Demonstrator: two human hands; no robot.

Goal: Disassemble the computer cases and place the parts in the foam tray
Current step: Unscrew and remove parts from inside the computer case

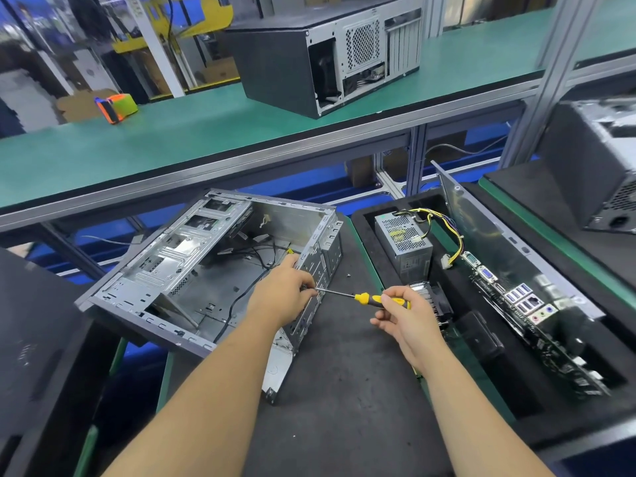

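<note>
An opened grey computer case (192,270) lies on its side on the dark mat, its inside bare except for black cables. My left hand (285,287) grips the case's rear edge, fingers curled over it. My right hand (402,315) holds a yellow-and-black screwdriver (371,299) by the handle, its shaft pointing left at the case's rear panel beside my left fingers. To the right, the black foam tray (371,235) holds a power supply (402,242) with coloured wires, a heatsink fan (433,297), a motherboard (526,311) standing on edge and a side panel (481,222).
A small screw (348,275) lies on the mat by the case. A closed case (327,53) and a coloured tape roll (117,106) sit on the green shelf above. Another dark case (592,173) stands at the far right, dark panels (34,339) at the left.
</note>
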